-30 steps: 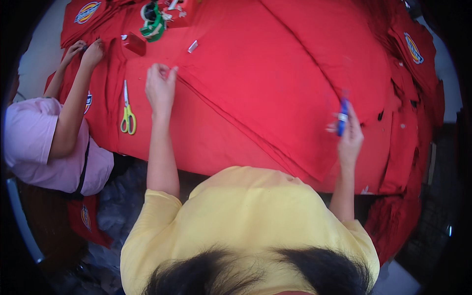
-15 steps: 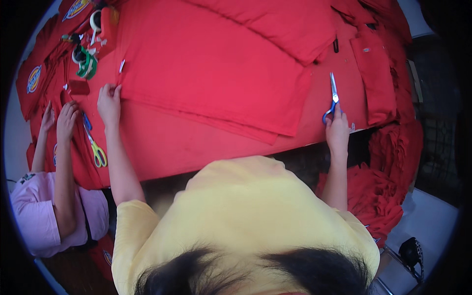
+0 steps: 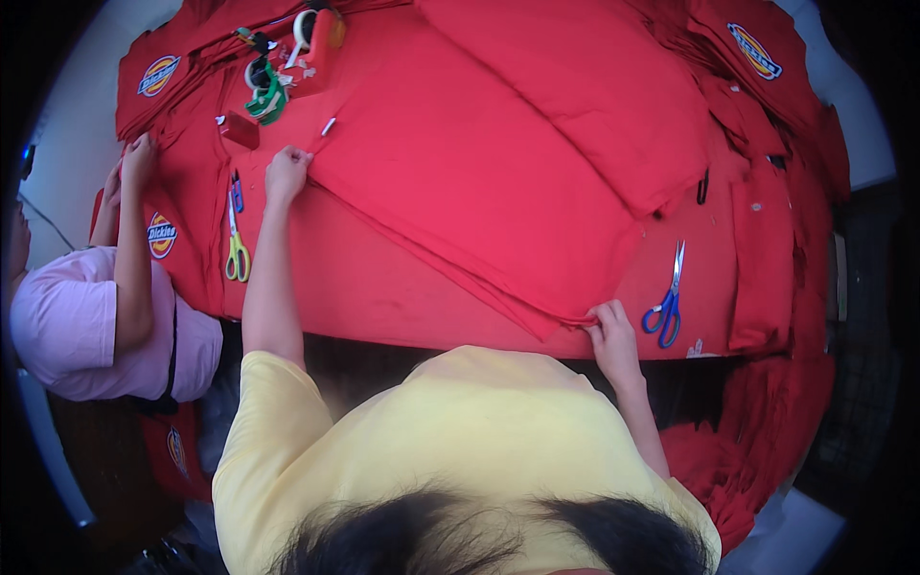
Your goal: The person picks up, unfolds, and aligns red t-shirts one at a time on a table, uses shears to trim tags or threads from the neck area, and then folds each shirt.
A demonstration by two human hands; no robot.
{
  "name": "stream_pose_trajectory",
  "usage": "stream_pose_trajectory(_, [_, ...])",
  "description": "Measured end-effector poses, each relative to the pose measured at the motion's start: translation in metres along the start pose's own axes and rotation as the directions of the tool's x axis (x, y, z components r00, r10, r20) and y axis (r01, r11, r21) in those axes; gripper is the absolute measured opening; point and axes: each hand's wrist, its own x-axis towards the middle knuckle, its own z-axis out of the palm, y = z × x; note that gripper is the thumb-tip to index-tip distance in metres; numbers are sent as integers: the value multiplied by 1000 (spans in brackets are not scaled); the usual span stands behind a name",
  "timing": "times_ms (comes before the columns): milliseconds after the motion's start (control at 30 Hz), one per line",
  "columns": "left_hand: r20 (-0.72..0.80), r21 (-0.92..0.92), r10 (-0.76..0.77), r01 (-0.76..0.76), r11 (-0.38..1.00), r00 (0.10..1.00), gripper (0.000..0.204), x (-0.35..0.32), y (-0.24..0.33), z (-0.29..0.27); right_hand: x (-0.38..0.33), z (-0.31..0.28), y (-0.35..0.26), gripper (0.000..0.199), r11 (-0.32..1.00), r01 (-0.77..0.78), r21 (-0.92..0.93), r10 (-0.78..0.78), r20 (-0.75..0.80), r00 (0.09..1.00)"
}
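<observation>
A red garment (image 3: 479, 192) lies in layers across the table, its near hem running slantwise between my hands. At its left corner my left hand (image 3: 286, 174) is closed, fingers pinching the cloth edge. My right hand (image 3: 614, 341) pinches the near right corner of the same garment, thumb and fingers together on the hem. Just right of that hand, scissors with blue handles (image 3: 661, 319) lie on the table with blades pointing away from me. A small white tag or clip (image 3: 329, 126) shows at the garment's edge beyond my left hand.
Left of my left arm lie yellow-handled scissors (image 3: 238, 259) and a small blue tool (image 3: 238, 192). Farther off are a green tape dispenser (image 3: 271, 103) and a red one (image 3: 314, 72). A co-worker in a pink top (image 3: 77, 321) handles red cloth. Folded red garments (image 3: 764, 259) lie at right.
My right hand has let go of the blue scissors, leaving them on the table, and has moved left onto the garment's corner. The view has shifted left; my left hand still pinches its corner.
</observation>
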Motion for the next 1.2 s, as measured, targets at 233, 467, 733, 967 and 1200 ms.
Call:
stream_pose_trajectory(233, [-53,206,159,-145,968,986,40,3,31,15,9,-4,3,13,984,-92,150,98,-33,995])
stream_pose_trajectory(467, [-13,-213,-117,111,971,993,33,35,7,30,9,0,2,15,984,-78,162,85,-37,996])
stream_pose_trajectory(733, [225,253,121,-178,951,967,32,22,40,-9,41,-45,1,19,977,38,211,-92,254,963])
stream_pose_trajectory(967, [147,-982,492,67,177,858,38,120,194,-55,168,-179,74,21,506,411,759,358,-618,700])
stream_pose_trajectory(1200, [295,-316,758,-690,652,581,14,-95,184,-6,43,-115,101,34,893,-219,-393,135,-231,964])
